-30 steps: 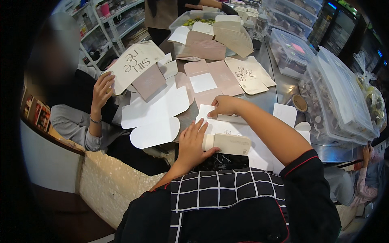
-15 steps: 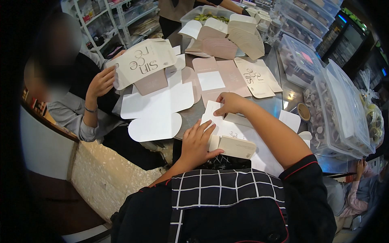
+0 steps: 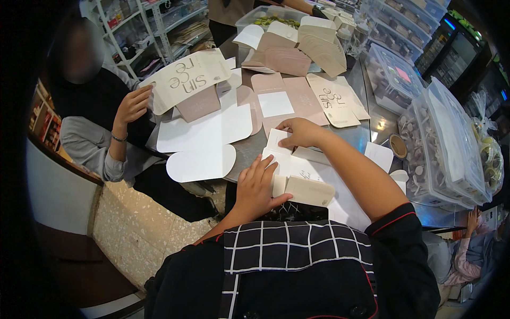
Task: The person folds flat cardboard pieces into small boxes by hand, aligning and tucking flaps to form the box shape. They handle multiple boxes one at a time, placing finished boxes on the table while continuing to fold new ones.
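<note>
A partly folded cream cardboard box (image 3: 313, 190), white inside with some dark script, rests at the table's near edge in front of me. My left hand (image 3: 256, 183) holds its left side, fingers along the white panel and thumb by the lower cream flap. At the far end my right hand (image 3: 302, 133) grips a small end flap (image 3: 278, 141) with bent fingers; the fingertips are partly hidden. Just beyond lies a flat pink box blank (image 3: 300, 101) with a white square. A cream printed box sheet (image 3: 334, 101) is beside it.
A co-worker at left holds a cream box panel (image 3: 186, 80) over white unfolded blanks (image 3: 204, 159). Stacked cream and pink blanks (image 3: 287, 61) stand farther back. Clear plastic bins (image 3: 441, 143) and a tape roll (image 3: 397, 145) line the right. Another person works at the far side.
My right hand has risen slightly with the end flap, while my left hand keeps its place. The co-worker's cream panel is more bowed now, and their head has shifted.
</note>
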`<state>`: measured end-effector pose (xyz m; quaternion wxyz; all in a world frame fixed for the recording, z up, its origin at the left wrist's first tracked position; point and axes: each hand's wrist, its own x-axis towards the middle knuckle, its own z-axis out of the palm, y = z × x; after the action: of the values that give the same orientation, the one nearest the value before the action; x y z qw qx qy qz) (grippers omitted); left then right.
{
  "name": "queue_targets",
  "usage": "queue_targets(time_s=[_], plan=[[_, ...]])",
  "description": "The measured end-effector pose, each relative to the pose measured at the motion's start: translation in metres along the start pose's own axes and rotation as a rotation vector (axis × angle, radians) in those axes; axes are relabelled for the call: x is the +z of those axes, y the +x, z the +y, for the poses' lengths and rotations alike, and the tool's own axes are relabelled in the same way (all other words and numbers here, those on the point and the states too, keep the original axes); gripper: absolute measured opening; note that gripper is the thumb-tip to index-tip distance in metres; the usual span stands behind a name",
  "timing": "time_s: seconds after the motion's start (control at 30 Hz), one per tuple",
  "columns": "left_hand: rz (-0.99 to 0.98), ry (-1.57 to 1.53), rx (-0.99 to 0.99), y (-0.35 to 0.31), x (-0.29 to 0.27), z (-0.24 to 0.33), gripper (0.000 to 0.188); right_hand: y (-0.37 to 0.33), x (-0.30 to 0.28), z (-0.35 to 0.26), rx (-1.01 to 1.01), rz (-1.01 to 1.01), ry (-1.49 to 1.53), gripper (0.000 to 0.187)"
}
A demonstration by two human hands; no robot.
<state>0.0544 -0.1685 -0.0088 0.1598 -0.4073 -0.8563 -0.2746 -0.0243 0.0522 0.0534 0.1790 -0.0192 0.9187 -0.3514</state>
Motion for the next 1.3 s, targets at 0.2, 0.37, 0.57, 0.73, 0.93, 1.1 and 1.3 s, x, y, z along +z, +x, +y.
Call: queue_targets(time_s=[0.2, 0.37, 0.57, 0.73, 0.93, 1.1, 1.3], plan=[[-0.04, 0.08, -0.042, 0.004, 0.0, 0.005, 0.081, -0.025, -0.005, -0.036, -0.032, 0.061, -0.173, 0.037], [-0.067, 0.078, -0.063, 0.007, 0.004, 0.005, 0.081, -0.053, 0.029, -0.05, -0.151, 0.088, -0.531, 0.026], [-0.091, 0.077, -0.075, 0.002, 0.009, 0.002, 0.084, -0.071, 0.063, -0.049, -0.166, 0.163, -0.795, 0.021], [-0.06, 0.072, -0.085, 0.002, 0.009, 0.004, 0.08, -0.066, 0.05, -0.052, -0.131, -0.022, -0.794, 0.03], [-0.059, 0.036, -0.085, 0.006, 0.005, 0.005, 0.074, -0.061, 0.025, -0.052, -0.162, 0.009, -0.637, 0.053], [0.058, 0.008, -0.036, 0.001, 0.001, 0.005, 0.072, -0.113, 0.007, -0.03, -0.574, 0.717, -0.511, 0.045], [0.116, -0.19, 0.175, -0.008, -0.02, 0.0, 0.062, -0.237, 0.0, 0.023, -0.125, 0.293, -0.252, 0.058]])
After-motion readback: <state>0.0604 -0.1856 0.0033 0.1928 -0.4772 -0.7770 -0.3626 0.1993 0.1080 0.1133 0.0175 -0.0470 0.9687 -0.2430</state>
